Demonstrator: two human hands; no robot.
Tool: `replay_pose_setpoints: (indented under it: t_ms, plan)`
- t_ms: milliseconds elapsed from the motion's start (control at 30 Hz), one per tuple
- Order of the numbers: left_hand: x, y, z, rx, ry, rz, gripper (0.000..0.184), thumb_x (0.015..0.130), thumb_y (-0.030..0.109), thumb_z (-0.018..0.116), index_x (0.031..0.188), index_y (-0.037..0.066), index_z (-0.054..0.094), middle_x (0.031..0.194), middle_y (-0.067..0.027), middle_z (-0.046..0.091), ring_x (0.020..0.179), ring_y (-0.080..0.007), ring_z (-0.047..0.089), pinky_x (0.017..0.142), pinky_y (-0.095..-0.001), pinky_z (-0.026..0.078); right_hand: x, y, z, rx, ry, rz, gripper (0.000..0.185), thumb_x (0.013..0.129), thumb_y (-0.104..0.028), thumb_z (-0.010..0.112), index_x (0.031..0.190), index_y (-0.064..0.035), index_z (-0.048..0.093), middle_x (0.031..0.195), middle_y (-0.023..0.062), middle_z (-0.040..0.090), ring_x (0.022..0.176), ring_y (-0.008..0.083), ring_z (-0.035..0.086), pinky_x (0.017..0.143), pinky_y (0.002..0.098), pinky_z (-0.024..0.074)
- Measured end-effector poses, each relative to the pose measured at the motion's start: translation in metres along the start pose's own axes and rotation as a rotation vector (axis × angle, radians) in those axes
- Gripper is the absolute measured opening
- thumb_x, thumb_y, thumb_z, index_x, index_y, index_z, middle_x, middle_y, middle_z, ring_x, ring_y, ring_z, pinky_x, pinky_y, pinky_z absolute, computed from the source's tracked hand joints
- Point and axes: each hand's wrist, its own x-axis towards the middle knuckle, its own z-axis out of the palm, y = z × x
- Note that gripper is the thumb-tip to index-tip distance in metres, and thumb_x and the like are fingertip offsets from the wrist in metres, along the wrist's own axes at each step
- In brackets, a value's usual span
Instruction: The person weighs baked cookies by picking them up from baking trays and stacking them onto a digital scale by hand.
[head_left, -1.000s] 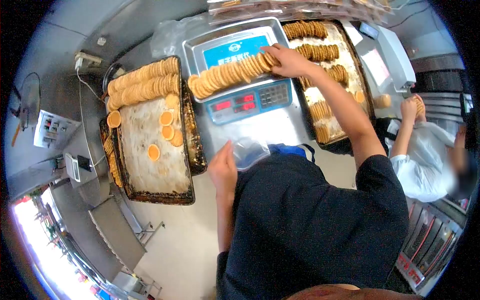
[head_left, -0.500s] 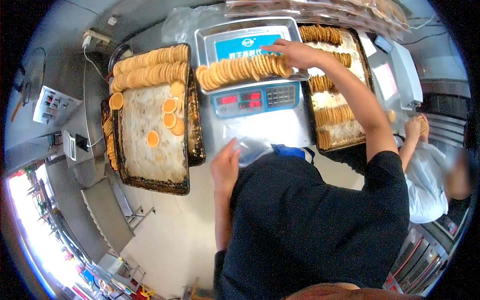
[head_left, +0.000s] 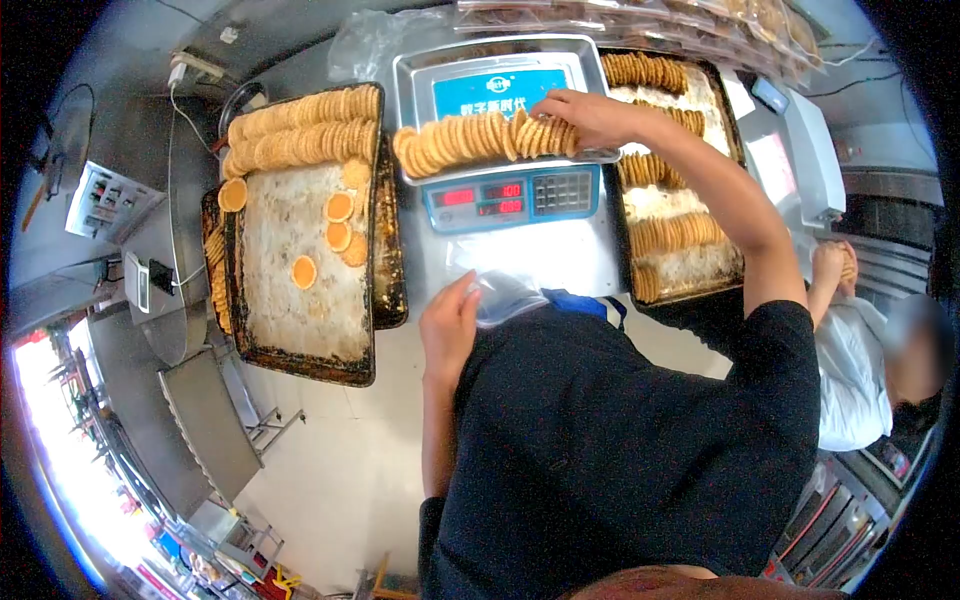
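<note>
A long row of round golden biscuits (head_left: 465,143) stands on edge in the metal pan (head_left: 405,75) of a digital scale. My right hand (head_left: 588,118) is closed around the right end of that row, its fingers curled over the top; the palm side is hidden. Under the pan, the scale's blue panel (head_left: 510,198) shows lit red digits. Close to my body, my left hand (head_left: 450,325) pinches the edge of a clear plastic bag (head_left: 508,298) in front of the scale.
To the left, a baking tray (head_left: 300,330) carries rows of biscuits and several loose ones, overlapping another tray. A second tray (head_left: 680,204) with biscuit rows lies right. Packaged bags (head_left: 650,25) lie behind. At the right, another person's hands (head_left: 832,268) hold biscuits.
My right hand's fingers have curled down onto the biscuits at the row's right end, and those biscuits have shifted slightly. The scale's digits differ. My left hand has stayed nearly still with the bag.
</note>
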Motion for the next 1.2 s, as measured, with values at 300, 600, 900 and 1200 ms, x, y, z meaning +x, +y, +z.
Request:
replay_pose_setpoints:
  t_ms: [300, 600, 900, 1200]
  plan:
    - [0.004, 0.001, -0.001, -0.041, -0.015, -0.002, 0.031, 0.101, 0.016, 0.072, 0.13, 0.007, 0.075, 0.111, -0.0167, 0.077, 0.083, -0.0268, 0.072, 0.079, -0.0371, 0.057, 0.0, 0.008, 0.018, 0.043, 0.069, -0.139, 0.099, 0.072, 0.005, 0.088, 0.157, -0.0146, 0.04, 0.151, 0.0115, 0.053, 0.139, 0.0378, 0.054, 0.118, 0.0487, 0.0486]
    - [0.005, -0.001, -0.004, -0.025, -0.026, -0.077, 0.031, 0.101, 0.019, 0.072, 0.13, 0.008, 0.075, 0.111, -0.0157, 0.077, 0.083, -0.0259, 0.072, 0.079, -0.0368, 0.057, -0.01, -0.004, -0.001, 0.104, 0.098, -0.039, 0.087, 0.072, -0.001, 0.082, 0.148, -0.0072, 0.041, 0.142, 0.0151, 0.049, 0.129, 0.0329, 0.059, 0.109, 0.0455, 0.0545]
    - [0.005, -0.001, -0.001, -0.026, -0.002, -0.086, 0.029, 0.101, 0.02, 0.072, 0.127, 0.008, 0.077, 0.11, -0.0159, 0.078, 0.079, -0.0273, 0.072, 0.076, -0.0375, 0.057, -0.006, 0.041, 0.03, 0.348, 0.703, 0.153, 0.086, 0.08, -0.026, 0.087, 0.147, -0.002, 0.039, 0.128, 0.0224, 0.06, 0.117, 0.0364, 0.066, 0.103, 0.0452, 0.0543]
    - [0.011, -0.008, 0.004, -0.074, 0.106, 0.065, 0.025, 0.103, 0.017, 0.071, 0.124, 0.007, 0.079, 0.102, -0.0145, 0.079, 0.071, -0.0177, 0.065, 0.067, -0.0319, 0.053, 0.017, 0.015, 0.065, 0.067, 0.913, 0.199, 0.095, 0.09, -0.042, 0.082, 0.16, -0.0025, 0.032, 0.127, 0.0257, 0.056, 0.115, 0.0441, 0.061, 0.1, 0.0506, 0.0519]
